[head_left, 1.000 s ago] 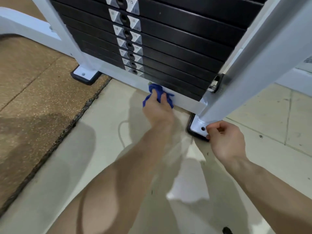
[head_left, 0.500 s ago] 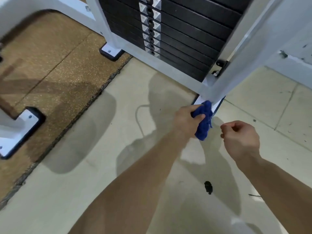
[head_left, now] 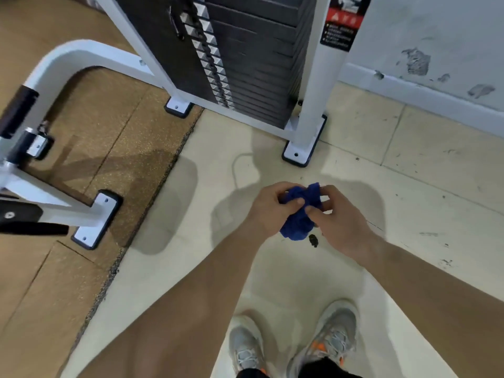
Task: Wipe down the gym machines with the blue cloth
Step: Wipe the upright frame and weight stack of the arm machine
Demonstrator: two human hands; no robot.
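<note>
I am holding the blue cloth [head_left: 296,227] bunched up between both grips, in the air above the tiled floor [head_left: 414,186] and well apart from any machine. My left grip [head_left: 268,211] is curling its fingers and thumb around the upper part of the wad. My right grip [head_left: 341,221] is pinching the other side, thumb against fingers. Nothing is being wiped right now. I am judging this as a pause to regather the cloth between surfaces.

How much is done is hard to say, because the white frames are showing no clear difference between wiped and unwiped. The weight stack tower [head_left: 313,85] is standing just ahead. The curved white frame [head_left: 71,54] is sitting on the rubber mat [head_left: 90,268] to my left, and I cannot tell whether the two are one machine. I am guessing most of the job is lying ahead, with the uprights and stack [head_left: 245,64] awaiting attention.

Counting: one cloth, two grips, three bolted foot plates plainly showing, one warning label [head_left: 341,23], one dark spot [head_left: 313,240] on the tiles and my two shoes [head_left: 335,339].
</note>
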